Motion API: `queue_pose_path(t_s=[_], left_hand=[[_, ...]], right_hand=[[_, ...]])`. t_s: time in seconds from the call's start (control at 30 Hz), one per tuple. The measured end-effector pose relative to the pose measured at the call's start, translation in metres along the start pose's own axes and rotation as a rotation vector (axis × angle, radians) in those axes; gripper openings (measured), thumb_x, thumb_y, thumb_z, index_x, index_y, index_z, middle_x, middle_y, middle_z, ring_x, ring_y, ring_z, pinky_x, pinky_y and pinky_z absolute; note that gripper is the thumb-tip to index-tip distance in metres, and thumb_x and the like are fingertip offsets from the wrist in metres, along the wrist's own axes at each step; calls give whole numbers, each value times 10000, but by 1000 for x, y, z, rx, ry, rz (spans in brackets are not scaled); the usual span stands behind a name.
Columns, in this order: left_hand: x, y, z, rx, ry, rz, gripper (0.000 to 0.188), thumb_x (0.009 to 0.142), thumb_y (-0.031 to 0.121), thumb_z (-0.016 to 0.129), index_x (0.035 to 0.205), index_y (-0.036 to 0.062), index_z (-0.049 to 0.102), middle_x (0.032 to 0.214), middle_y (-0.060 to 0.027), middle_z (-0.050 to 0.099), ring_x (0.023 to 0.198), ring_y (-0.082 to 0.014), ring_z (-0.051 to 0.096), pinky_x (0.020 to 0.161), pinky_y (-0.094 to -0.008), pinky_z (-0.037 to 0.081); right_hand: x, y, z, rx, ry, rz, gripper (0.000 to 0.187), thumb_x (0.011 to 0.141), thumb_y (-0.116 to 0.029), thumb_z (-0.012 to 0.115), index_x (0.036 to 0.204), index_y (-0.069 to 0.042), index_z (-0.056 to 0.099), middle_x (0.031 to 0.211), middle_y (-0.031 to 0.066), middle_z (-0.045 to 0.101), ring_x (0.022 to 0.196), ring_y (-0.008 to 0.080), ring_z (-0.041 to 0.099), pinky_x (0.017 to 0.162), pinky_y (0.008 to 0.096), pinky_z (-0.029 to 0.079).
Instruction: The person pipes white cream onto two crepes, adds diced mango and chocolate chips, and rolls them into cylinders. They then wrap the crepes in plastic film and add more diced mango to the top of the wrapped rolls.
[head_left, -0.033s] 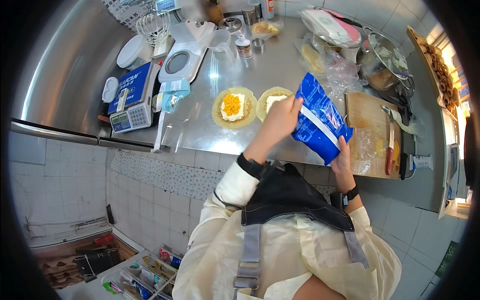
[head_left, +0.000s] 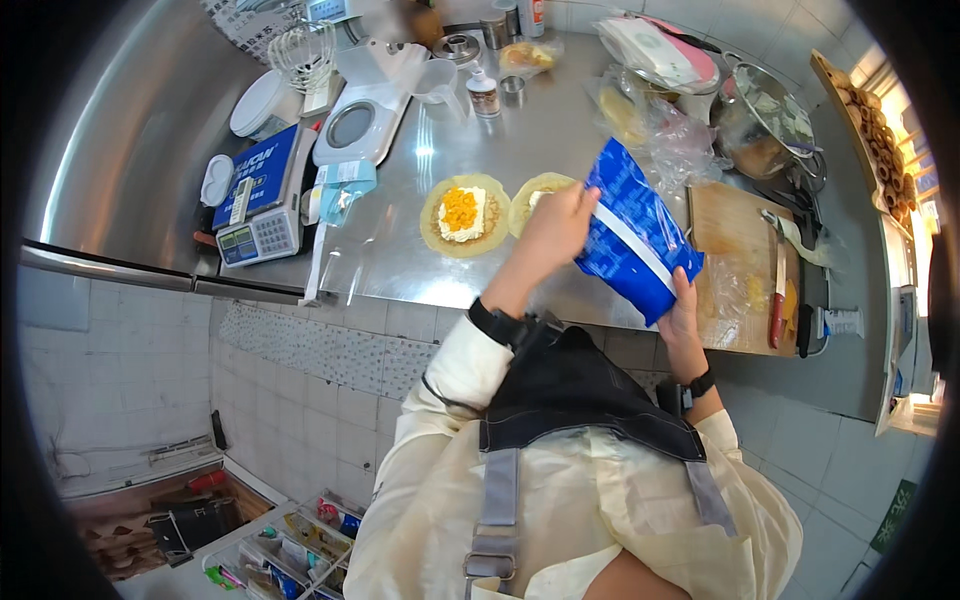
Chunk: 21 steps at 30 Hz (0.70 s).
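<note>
A shiny blue plastic bag point(head_left: 648, 232) with a white stripe is held tilted above the steel table's front edge. My left hand point(head_left: 560, 228) pinches its upper left edge, and my right hand point(head_left: 681, 312) grips its lower right corner. Left of the bag lies a thin round pancake point(head_left: 435, 222) topped with white cream point(head_left: 483, 225) and orange diced fruit point(head_left: 459, 209). Touching it is a second pancake point(head_left: 521, 207), also with white cream; my left hand and forearm hide much of it. Whatever the bag contains cannot be seen.
On the right lie a wooden cutting board point(head_left: 718, 215) and a red-handled knife point(head_left: 778, 308). Behind it stands a metal pot point(head_left: 745, 140) near crumpled clear plastic bags point(head_left: 675, 140). Two scales, a white one point(head_left: 385, 75) and a blue-topped one point(head_left: 262, 235), occupy the left, beside a clear measuring jug point(head_left: 437, 82).
My left hand has shifted slightly left and covers more of the second pancake's cream. Both hands keep hold of the blue bag, and the whole view has moved a little.
</note>
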<state>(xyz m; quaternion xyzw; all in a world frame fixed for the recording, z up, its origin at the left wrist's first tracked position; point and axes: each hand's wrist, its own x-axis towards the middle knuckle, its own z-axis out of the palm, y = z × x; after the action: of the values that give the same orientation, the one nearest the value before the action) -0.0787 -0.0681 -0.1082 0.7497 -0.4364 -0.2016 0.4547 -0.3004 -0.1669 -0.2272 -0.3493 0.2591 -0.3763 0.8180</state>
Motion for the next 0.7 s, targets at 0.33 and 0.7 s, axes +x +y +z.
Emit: queue_pose_path(t_s=[0.33, 0.7], left_hand=[[-45, -103, -52, -741, 282, -324, 312, 981, 219, 445, 1203, 27, 552, 1100, -113, 649, 963, -194, 630, 852, -287, 479], [-144, -149, -30, -752, 235, -640, 284, 992, 231, 408, 1125, 44, 577, 1016, -101, 669, 908, -133, 621, 814, -253, 463]], right_hand=[[40, 19, 15, -282, 272, -258, 730, 757, -177, 796, 1306, -52, 332, 1175, 98, 520, 1061, 185, 518, 943, 340, 426], [51, 32, 10, -535, 261, -403, 661, 741, -122, 796, 1222, -41, 351, 1132, 93, 511, 1040, 177, 519, 926, 318, 423]])
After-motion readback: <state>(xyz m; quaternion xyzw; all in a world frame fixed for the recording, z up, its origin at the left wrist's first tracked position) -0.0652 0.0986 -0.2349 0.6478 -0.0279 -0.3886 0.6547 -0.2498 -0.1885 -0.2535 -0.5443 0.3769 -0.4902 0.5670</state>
